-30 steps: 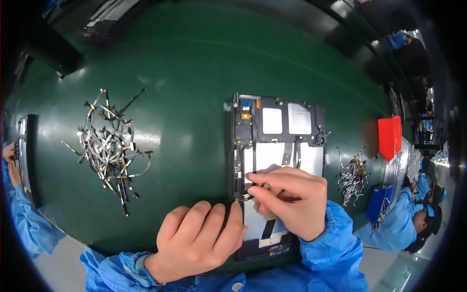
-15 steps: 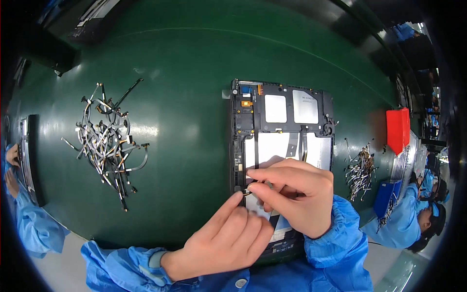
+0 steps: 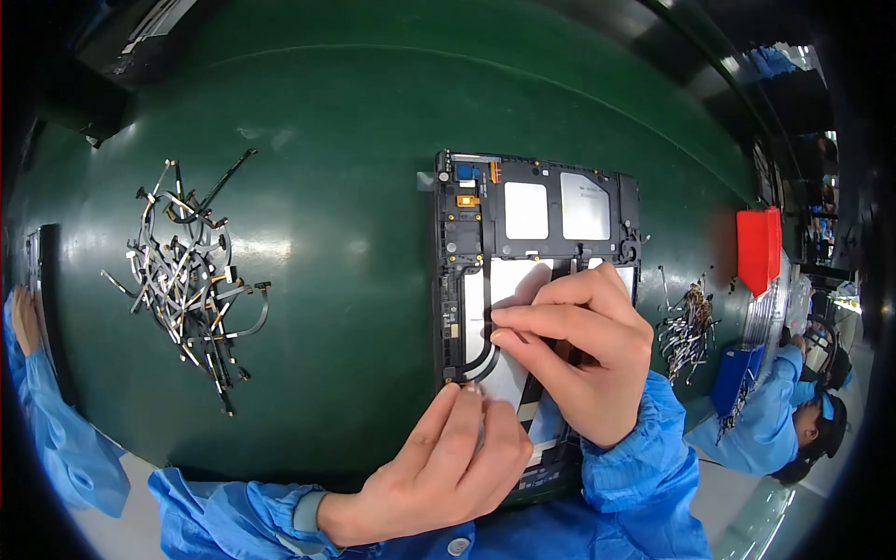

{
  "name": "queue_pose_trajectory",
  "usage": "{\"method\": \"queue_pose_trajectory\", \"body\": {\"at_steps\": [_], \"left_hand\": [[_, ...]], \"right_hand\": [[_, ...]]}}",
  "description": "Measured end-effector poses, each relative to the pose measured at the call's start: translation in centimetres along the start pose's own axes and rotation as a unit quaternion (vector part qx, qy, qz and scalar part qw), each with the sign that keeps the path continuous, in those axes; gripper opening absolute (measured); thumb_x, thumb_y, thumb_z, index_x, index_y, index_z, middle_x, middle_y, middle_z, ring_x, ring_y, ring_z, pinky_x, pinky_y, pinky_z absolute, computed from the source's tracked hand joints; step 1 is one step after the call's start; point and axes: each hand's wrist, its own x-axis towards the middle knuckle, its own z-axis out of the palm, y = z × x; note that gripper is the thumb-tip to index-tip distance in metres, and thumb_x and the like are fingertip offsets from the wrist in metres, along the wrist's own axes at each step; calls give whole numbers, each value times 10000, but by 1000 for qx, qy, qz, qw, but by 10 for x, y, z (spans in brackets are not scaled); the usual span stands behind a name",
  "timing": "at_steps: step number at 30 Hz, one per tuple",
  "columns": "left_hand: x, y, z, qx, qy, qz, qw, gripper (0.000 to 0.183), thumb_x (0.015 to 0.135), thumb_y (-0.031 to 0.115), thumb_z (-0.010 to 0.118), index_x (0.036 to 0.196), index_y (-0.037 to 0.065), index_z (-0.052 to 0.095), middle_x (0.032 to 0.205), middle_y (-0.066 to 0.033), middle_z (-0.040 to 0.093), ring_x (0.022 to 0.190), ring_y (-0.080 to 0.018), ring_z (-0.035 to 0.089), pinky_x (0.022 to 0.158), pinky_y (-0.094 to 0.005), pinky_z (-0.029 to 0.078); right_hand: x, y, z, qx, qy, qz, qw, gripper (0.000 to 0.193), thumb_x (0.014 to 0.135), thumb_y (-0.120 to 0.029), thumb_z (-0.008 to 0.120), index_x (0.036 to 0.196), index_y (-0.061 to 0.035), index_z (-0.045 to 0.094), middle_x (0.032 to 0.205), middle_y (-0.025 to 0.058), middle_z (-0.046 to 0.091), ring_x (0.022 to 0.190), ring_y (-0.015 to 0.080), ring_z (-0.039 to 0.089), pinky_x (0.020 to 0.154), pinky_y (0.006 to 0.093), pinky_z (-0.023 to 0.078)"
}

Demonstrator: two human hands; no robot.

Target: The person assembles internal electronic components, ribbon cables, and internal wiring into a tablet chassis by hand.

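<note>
An opened tablet-like device (image 3: 583, 168) lies before me, with a black frame and silver panels. Along its left side runs a thin black cable (image 3: 486, 353), curving toward the lower left corner. My right hand (image 3: 588, 345) pinches this cable between thumb and index finger, over the silver panel. Lower down, my left hand (image 3: 439, 462) has its fingers bent and pressed together at the frame's edge, beside the cable's lower end. Whatever the left fingertips hold there is hidden.
A tangled pile of flat cables (image 3: 191, 280) lies at the left. Smaller cables (image 3: 688, 331) sit right of the device, near a red bin (image 3: 758, 250) and a blue bin (image 3: 737, 378). Co-workers in blue sleeves (image 3: 65, 429) are at both sides.
My right hand has shifted a little up and right along the cable, uncovering its curve. The left fingers have drawn together at the cable's lower end. The view has shifted slightly.
</note>
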Motion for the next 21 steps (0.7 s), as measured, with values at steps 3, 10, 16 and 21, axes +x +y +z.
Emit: {"method": "queue_pose_trajectory", "body": {"at_steps": [3,10,16,21], "left_hand": [[2,1,-1,13,-25,-14,1000,196,882,192,504,718,93,544,925,-60,663,896,-170,632,880,-306,535],[2,2,0,36,-34,-20,999,190,881,152,527,704,87,542,982,-117,705,919,-188,642,831,-257,546],[4,3,0,41,-43,-21,998,207,888,148,526,690,85,533,987,-120,705,918,-191,641,829,-257,549],[4,2,-2,42,-51,-17,998,227,893,154,514,677,87,524,990,-127,703,911,-190,643,833,-260,549]], "right_hand": [[1,3,2,1,21,7,1000,255,646,2,793,884,-84,764,800,21,619,751,169,543,627,277,413],[4,9,5,15,33,-51,998,224,640,-5,771,853,-66,734,799,37,609,689,203,514,577,290,417],[5,10,4,7,15,-40,999,243,650,31,765,861,-88,762,789,15,620,716,150,557,615,273,423],[11,5,6,41,31,11,999,174,698,8,780,854,-65,753,805,33,652,703,122,559,513,234,411]]}}
